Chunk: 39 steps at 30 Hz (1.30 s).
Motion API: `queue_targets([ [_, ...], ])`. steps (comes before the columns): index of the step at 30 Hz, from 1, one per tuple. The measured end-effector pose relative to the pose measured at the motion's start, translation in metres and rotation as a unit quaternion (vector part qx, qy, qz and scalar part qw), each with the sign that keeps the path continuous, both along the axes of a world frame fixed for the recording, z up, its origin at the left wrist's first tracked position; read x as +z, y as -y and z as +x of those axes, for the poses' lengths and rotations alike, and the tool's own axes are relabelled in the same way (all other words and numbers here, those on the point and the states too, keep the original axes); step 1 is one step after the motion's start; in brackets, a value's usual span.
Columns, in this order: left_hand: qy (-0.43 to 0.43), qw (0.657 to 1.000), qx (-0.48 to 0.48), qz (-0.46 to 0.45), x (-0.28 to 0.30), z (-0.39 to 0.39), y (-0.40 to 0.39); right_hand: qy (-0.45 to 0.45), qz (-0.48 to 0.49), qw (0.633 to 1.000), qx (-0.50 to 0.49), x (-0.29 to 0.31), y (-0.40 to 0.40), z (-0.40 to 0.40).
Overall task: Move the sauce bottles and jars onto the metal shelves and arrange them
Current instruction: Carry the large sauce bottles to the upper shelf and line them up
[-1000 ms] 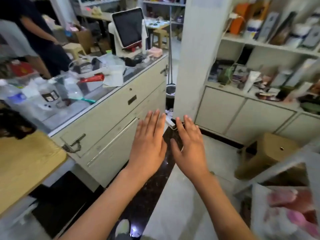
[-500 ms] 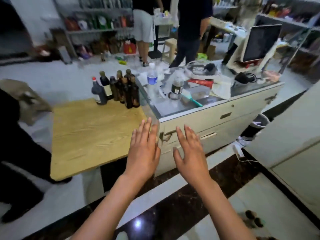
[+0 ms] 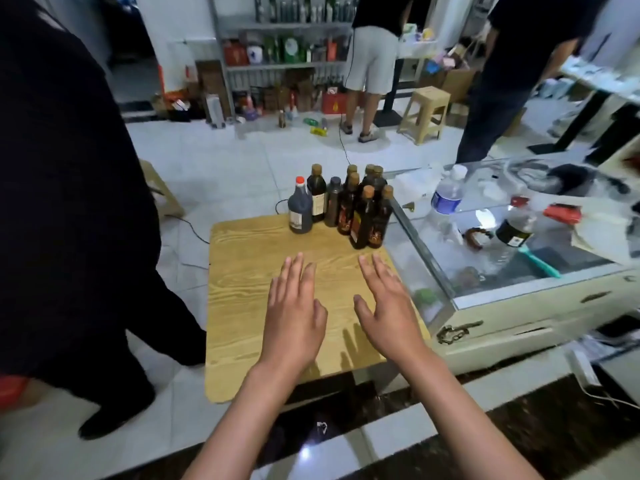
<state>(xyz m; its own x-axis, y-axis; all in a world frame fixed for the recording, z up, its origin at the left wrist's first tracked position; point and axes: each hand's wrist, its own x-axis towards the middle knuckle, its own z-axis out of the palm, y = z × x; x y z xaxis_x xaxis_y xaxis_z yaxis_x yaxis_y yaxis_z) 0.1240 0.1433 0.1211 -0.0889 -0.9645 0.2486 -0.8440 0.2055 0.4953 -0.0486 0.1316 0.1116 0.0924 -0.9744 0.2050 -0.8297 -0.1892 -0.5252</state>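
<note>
Both forearms reach forward from the bottom of the view, bare, palms down. Left hand (image 3: 294, 317) flat, fingers straight and held together, holding nothing. Right hand (image 3: 388, 306) the same (fingers slightly fanned, thumb out toward the left hand). Hands side by side, apart, not touching each other.
</note>
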Motion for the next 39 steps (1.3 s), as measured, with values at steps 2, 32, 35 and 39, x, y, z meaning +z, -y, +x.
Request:
queue_targets([
  [2,-0.011,1.000,0.000,0.010,-0.004,0.006,0.024,0.008,0.008,1.000,-0.007,-0.003,0.021,0.002],
  [32,-0.270,0.929,0.179,0.181,-0.127,-0.003,0.480,0.199,0.082,0.967,-0.140,-0.094,0.376,-0.058],
  [35,-0.271,0.937,0.171,0.141,-0.137,-0.001,0.474,0.181,0.067,0.967,-0.168,-0.097,0.378,-0.055],
  [39,-0.215,0.953,0.186,0.107,-0.141,-0.004,0.468,0.199,0.086,0.961,-0.173,-0.097,0.383,-0.053],
])
